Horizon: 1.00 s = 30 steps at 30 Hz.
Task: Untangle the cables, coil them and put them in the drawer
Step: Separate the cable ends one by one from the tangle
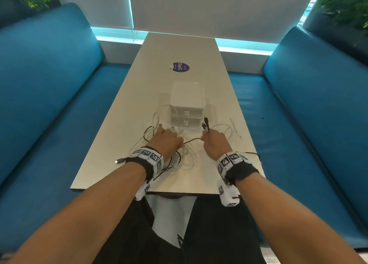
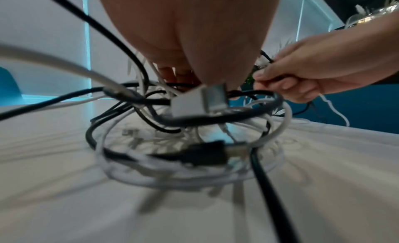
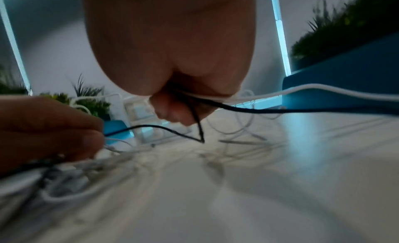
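Note:
A tangle of black and white cables lies on the pale table in front of a small white two-drawer box, both drawers shut. My left hand is down on the tangle, its fingers pinching a black cable. The same cable runs to my right hand, which grips it in a fist. Two dark plugs stick up from that fist. A white USB plug and a black plug sit in the tangle.
Blue sofas flank the table on both sides. Loose white cable loops trail right of my right hand. One plug end lies near the table's left edge. A purple sticker marks the far half of the table.

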Each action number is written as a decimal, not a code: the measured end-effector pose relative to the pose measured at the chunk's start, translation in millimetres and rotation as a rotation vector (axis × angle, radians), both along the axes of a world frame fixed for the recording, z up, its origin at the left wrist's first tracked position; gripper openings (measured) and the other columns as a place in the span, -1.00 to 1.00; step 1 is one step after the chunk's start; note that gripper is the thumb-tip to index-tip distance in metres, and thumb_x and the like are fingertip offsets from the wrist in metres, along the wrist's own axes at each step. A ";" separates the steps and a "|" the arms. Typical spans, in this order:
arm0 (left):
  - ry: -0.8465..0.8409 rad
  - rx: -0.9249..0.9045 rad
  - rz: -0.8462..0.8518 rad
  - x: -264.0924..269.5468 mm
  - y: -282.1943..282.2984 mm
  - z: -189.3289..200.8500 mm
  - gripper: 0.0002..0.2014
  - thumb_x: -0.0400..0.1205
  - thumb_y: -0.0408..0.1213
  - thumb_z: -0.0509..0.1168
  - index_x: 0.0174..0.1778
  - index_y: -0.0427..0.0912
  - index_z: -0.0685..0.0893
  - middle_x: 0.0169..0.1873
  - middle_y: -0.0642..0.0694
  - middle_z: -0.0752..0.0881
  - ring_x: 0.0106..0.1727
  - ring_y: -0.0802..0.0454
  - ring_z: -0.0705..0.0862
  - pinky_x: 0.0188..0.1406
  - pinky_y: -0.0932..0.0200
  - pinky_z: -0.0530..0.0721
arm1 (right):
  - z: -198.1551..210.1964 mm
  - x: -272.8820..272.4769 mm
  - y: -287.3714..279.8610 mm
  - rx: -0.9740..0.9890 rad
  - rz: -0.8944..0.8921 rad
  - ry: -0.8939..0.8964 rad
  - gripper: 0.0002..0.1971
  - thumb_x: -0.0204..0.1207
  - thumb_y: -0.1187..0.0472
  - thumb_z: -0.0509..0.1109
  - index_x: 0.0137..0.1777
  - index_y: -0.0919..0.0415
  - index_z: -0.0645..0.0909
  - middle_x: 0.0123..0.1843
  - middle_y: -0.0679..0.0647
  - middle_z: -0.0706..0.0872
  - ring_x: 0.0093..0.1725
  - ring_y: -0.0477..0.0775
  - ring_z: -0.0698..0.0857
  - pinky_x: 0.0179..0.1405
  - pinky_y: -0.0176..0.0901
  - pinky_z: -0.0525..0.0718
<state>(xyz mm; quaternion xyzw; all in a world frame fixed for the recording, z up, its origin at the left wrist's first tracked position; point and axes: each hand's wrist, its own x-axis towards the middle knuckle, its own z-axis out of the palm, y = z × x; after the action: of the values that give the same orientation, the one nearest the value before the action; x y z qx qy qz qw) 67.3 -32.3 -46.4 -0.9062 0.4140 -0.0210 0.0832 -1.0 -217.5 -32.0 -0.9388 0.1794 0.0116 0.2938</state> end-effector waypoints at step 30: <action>-0.023 0.059 -0.072 -4.2 -8.1 19.2 -0.81 0.66 -0.41 0.15 0.14 -0.10 0.47 -0.33 -0.05 0.75 -0.49 -0.08 0.39 0.24 -0.02 0.34 | 5.8 0.4 20.8 0.018 0.216 0.057 -0.69 0.68 -0.07 0.21 0.03 0.06 0.72 -0.04 0.12 0.78 -0.03 0.18 0.72 -0.16 -0.05 0.55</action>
<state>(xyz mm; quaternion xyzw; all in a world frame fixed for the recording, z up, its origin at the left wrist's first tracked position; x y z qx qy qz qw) 63.1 -40.4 -27.2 -0.8876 0.4458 -0.0222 0.1139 -0.6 -196.7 -26.2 -0.9493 0.0853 0.0718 0.2941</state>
